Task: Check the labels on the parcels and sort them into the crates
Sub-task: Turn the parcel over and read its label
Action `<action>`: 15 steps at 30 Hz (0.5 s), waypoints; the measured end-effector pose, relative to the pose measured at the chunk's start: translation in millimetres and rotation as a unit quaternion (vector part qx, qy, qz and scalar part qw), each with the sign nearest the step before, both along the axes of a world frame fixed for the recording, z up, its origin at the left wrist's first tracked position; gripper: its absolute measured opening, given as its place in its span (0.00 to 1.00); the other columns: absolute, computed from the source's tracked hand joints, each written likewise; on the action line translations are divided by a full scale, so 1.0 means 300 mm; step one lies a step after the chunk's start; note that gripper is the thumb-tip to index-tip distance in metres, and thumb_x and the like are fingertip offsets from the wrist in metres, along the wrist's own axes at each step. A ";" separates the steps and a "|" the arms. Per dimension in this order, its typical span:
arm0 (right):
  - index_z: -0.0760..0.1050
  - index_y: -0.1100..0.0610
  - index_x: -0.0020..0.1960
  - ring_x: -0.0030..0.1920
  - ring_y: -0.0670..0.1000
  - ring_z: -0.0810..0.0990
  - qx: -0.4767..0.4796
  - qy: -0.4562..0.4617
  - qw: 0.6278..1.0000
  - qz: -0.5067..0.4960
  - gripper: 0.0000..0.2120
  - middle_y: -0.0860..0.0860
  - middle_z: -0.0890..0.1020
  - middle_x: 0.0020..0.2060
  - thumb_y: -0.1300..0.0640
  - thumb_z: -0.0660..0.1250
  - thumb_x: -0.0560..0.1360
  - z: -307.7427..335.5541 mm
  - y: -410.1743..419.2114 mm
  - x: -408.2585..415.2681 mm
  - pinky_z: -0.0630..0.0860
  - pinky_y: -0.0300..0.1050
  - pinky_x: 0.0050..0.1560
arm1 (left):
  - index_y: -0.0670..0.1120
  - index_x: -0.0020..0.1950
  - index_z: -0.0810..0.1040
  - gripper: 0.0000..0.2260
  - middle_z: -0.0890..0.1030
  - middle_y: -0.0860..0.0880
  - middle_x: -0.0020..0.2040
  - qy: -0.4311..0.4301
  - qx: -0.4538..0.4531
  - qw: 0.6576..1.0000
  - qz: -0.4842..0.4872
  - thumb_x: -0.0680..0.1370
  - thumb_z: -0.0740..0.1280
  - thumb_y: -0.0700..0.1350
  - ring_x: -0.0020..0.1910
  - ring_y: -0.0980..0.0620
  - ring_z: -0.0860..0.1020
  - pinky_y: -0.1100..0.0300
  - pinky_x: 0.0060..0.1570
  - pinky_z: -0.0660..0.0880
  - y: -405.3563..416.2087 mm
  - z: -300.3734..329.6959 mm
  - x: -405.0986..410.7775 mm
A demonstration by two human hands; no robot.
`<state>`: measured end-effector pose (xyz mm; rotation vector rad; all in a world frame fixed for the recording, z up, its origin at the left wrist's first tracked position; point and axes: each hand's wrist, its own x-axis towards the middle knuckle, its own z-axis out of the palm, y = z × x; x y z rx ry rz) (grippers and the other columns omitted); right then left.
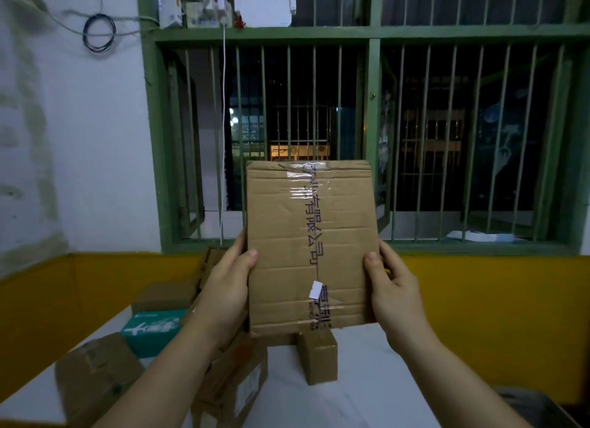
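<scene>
Held upright at frame centre, one flat cardboard parcel (pixel 311 247) is gripped at its lower side edges by two hands: the left hand (pixel 225 287) and the right hand (pixel 391 288), each with its thumb pressed on the front face and its fingers curled behind. One taped seam with printed characters runs down its front, bearing one small white sticker (pixel 316 289). Lower left, on the white table (pixel 367 405), lie further parcels, roughly six, though overlap and blur prevent a firm count: one teal box (pixel 153 330), one small brown box (pixel 317 357), and several brown cartons (pixel 95 376).
</scene>
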<state>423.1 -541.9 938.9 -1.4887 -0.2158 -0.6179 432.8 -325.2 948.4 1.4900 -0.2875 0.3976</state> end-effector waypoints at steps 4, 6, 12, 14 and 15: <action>0.72 0.42 0.67 0.54 0.42 0.79 -0.012 0.009 1.000 -0.014 0.16 0.39 0.79 0.55 0.51 0.60 0.81 -0.002 0.015 -0.005 0.79 0.48 0.53 | 0.60 0.73 0.65 0.18 0.78 0.55 0.59 0.008 -0.023 0.999 0.023 0.83 0.53 0.52 0.57 0.54 0.77 0.54 0.52 0.74 -0.003 0.010 0.003; 0.70 0.44 0.70 0.58 0.46 0.78 -0.017 0.009 1.000 -0.016 0.18 0.42 0.79 0.59 0.50 0.60 0.81 0.000 0.019 -0.008 0.78 0.53 0.57 | 0.60 0.73 0.64 0.18 0.77 0.53 0.59 0.019 -0.028 0.999 0.029 0.84 0.51 0.53 0.57 0.52 0.76 0.52 0.55 0.73 -0.003 0.015 0.003; 0.72 0.41 0.65 0.56 0.41 0.76 0.000 -0.001 1.000 -0.008 0.14 0.40 0.77 0.55 0.51 0.55 0.83 0.012 0.019 -0.012 0.76 0.43 0.52 | 0.56 0.70 0.71 0.20 0.80 0.48 0.58 0.073 -0.075 0.994 0.027 0.83 0.49 0.59 0.56 0.48 0.78 0.51 0.53 0.76 0.006 0.007 0.011; 0.72 0.40 0.58 0.54 0.39 0.75 0.010 0.002 1.000 -0.003 0.12 0.37 0.77 0.52 0.53 0.53 0.84 0.020 0.019 -0.017 0.74 0.38 0.48 | 0.55 0.68 0.73 0.21 0.81 0.47 0.56 0.092 -0.104 0.990 0.028 0.82 0.49 0.60 0.54 0.47 0.79 0.52 0.49 0.77 0.010 0.008 0.008; 0.72 0.40 0.55 0.54 0.39 0.76 0.011 0.004 1.000 0.000 0.12 0.37 0.77 0.51 0.55 0.53 0.84 0.023 0.018 -0.020 0.73 0.38 0.48 | 0.55 0.68 0.74 0.21 0.82 0.47 0.56 0.096 -0.107 0.989 0.032 0.82 0.49 0.60 0.54 0.47 0.80 0.52 0.49 0.77 0.011 0.010 0.006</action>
